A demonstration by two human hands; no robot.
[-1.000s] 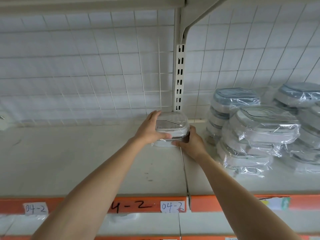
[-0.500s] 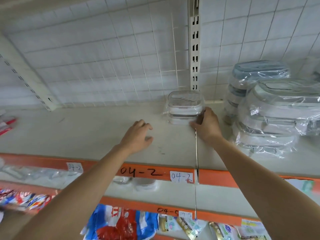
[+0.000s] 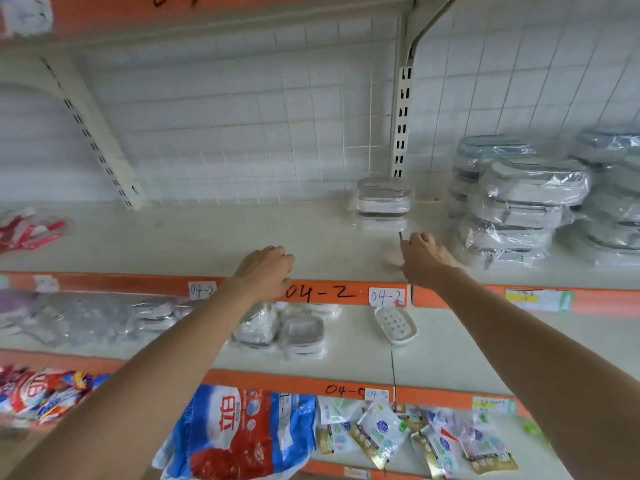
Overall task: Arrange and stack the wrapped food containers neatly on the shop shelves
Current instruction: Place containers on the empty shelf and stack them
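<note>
I am hovering my left hand [image 3: 266,268] and right hand [image 3: 424,256], both loosely curled and empty, while the light, slippery wrapped container [image 3: 382,204] sits at 12 o'clock on the shelf [image 3: 194,237], probably best gripped by its short sides.

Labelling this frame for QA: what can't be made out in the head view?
- Back containers of the right-hand stacks: hidden by the front ones and glare on the wrap.
- Far-right stack: cut off by the frame edge.
- Price tags on the orange shelf edge: print too small and blurred.
- Left hand and right hand: seen from behind, so the fingertips are hidden.
- Small placed stack: container count unclear under the wrap.
</note>
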